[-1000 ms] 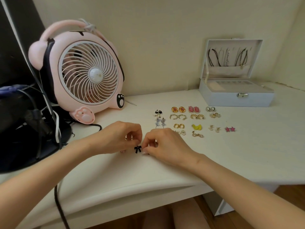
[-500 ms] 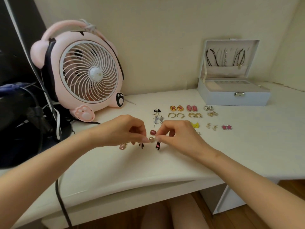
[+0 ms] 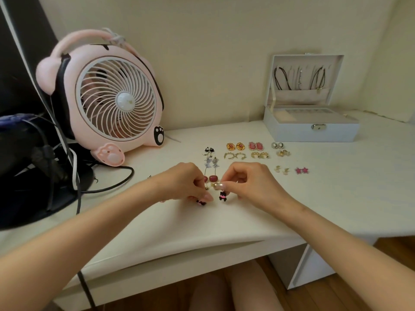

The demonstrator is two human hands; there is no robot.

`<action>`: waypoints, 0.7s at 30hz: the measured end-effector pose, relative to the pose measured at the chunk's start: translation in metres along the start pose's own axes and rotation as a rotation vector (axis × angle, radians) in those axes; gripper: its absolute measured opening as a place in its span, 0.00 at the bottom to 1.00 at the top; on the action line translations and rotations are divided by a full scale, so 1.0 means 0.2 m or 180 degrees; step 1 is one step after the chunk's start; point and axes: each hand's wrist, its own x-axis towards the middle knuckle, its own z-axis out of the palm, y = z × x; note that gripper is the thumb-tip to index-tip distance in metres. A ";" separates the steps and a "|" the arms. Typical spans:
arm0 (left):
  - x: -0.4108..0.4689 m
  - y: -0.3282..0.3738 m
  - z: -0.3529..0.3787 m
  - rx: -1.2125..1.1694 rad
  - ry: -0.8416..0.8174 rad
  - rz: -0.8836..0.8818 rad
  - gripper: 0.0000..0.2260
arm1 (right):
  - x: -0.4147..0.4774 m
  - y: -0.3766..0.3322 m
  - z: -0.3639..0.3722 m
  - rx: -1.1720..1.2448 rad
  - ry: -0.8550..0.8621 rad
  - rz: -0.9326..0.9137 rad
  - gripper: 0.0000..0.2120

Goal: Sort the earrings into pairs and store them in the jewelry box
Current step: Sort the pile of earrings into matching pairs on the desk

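The white counter [image 3: 336,198] carries a pink paw-footed fan [image 3: 116,102] at upper left, an open jewelry box [image 3: 310,131] at upper right, paired earrings [image 3: 247,151] in rows mid-frame, and a black cable [image 3: 112,187] at left.

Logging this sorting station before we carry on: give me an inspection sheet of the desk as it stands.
Surface: white desk.
Job's things: paired earrings laid in rows; jewelry box open at back right, necklaces in its lid.
Clutter: pink fan, dark gear at left.
Hands: left hand pinches first charm earring; right hand pinches second charm earring.
Cables: black cable trails off the front edge.
Surroundings: cream wall, wooden floor.
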 end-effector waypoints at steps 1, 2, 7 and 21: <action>0.00 0.01 0.01 -0.0023 0.0070 0.0044 0.09 | 0.00 0.00 0.00 0.0056 -0.0012 -0.0001 0.04; 0.00 0.01 0.01 -0.0029 0.0127 0.0081 0.10 | 0.00 -0.01 0.00 0.0107 -0.0027 -0.0002 0.03; -0.01 -0.02 0.00 -0.0046 0.0168 0.0180 0.09 | 0.00 -0.01 -0.02 0.0253 -0.0071 -0.0028 0.03; 0.03 -0.10 0.12 -0.0217 0.0716 0.0317 0.10 | 0.00 -0.02 0.00 0.0546 -0.0410 0.0118 0.03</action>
